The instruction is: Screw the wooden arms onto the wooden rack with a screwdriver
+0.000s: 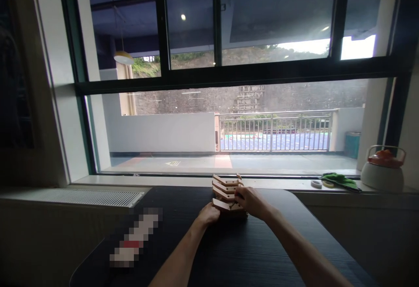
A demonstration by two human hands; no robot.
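A small stack of light wooden pieces (225, 186) stands on the dark table (229, 252) near its far edge, by the window. My left hand (208, 214) rests at the stack's lower left, fingers curled against the bottom wooden piece. From the right, my right hand (250, 201) has its fingers closed on the middle of the stack. The upper pieces fan out to the left, uncovered.
A white kettle with an orange lid (383, 169) sits on the window sill at right, beside a green cloth (340, 179) and a small white ring (316, 183). A blurred-out object (135, 237) lies on the table's left. A radiator grille (88, 196) runs left of the table.
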